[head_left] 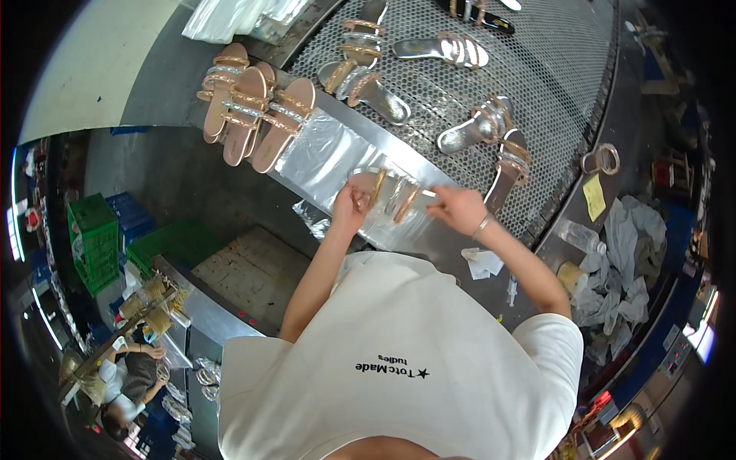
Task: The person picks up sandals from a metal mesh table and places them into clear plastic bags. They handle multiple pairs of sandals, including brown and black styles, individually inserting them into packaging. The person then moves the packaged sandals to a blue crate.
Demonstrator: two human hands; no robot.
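A flat sandal with gold and silver glittery straps lies sideways in front of me, over the metal ledge. My left hand is closed on its left end, thumb and fingers around the edge. At the other end my right hand is closed too, its bent fingertips against the sole. Under and around the sandal is clear plastic film, spread along the ledge. Left of that film, several finished-looking pinkish sandals stand side by side with their straps up.
Beyond the ledge a perforated metal conveyor carries several loose sandals. Clear bags lie at upper left. On the right are a yellow note, a plastic bottle, a syringe and crumpled sheeting. Another person sits at lower left.
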